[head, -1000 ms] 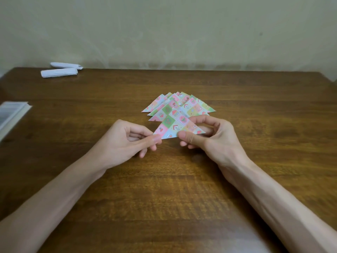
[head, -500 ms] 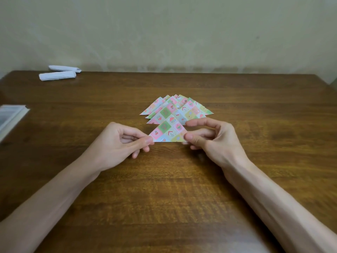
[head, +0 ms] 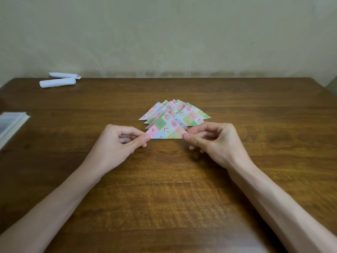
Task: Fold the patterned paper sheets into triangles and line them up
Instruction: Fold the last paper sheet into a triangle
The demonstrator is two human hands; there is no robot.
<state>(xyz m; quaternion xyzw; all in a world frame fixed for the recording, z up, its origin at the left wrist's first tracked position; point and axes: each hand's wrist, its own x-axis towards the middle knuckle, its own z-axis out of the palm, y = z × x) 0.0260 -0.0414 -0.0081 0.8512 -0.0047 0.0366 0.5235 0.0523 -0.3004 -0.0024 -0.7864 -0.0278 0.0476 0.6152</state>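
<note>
At the centre of a wooden desk (head: 164, 198), a person lowers a freshly folded patterned triangle (head: 165, 132) onto the near end of an overlapping row of finished triangles (head: 189, 114). Over the past second the piece has gone from a slight tilt to level, its long edge now square to the person and its tip lying over the triangle behind it. That suggests folding of this sheet is done and only its placing remains. The left hand (head: 118, 143) pinches the triangle's left base corner between thumb and forefinger, while the right hand (head: 215, 141) pinches the right base corner the same way. The other fingers of both hands are curled under. Both forearms reach in from about 7 and 5 o'clock, wrists low over the desk. Whether the paper already rests flat or hangs just above the row cannot be told. The row fans away toward 12 o'clock, so the line-up looks well advanced. Two white paper rolls (head: 57, 82) lie at about 10 o'clock near the far edge, and a pale stack of sheets (head: 11, 125) sits at 9 o'clock, cut off by the frame.
</note>
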